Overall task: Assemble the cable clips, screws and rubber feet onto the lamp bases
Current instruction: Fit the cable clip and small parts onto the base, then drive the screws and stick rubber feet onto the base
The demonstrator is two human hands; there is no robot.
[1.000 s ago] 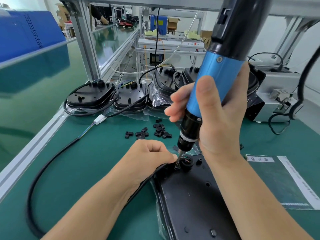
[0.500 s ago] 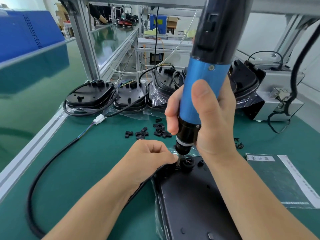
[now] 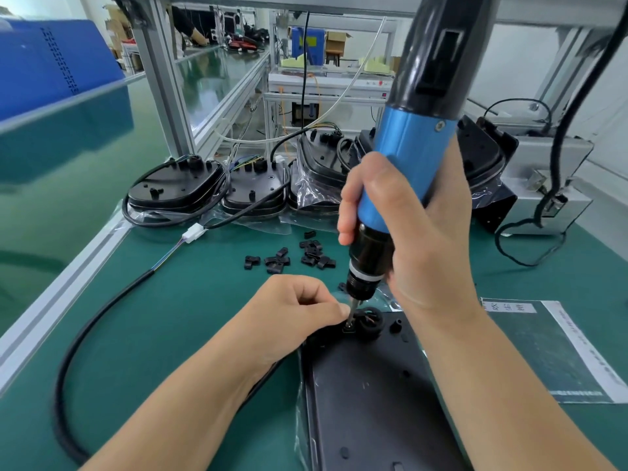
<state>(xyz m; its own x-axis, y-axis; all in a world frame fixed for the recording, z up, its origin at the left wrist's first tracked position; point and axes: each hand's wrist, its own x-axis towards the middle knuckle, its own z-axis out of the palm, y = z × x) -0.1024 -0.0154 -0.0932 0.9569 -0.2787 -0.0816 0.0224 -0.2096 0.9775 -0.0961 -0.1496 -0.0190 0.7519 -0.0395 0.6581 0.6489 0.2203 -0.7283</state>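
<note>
- Since the earlier frames the electric screwdriver (image 3: 407, 158) has swung from a rightward lean to nearly upright, and its bit now sits lower on the fastening point; the left hand has barely shifted.
- Right hand (image 3: 411, 239) is wrapped tight around the screwdriver's blue barrel, fingers curled across the front and thumb along the near side.
- Bit tip meets a small cable clip (image 3: 350, 328) at the far end of the lamp base (image 3: 367, 396), just beside a round black grommet (image 3: 370, 319).
- Left hand (image 3: 289, 317) is curled into a loose fist, its fingertips pressed together at the clip, touching the base's far edge right next to the bit; whether they pinch the clip or only steady it cannot be told.
- Lamp base lies flat on the green mat (image 3: 190, 321), between the two forearms, partly in a clear plastic bag.
- Black cable (image 3: 85, 334) loops from under the left wrist out across the mat.
- Loose cable clips (image 3: 292, 256) lie scattered beyond the left hand, well apart from it.
- More lamp bases (image 3: 176, 185) stand in a row at the back of the bench.
</note>
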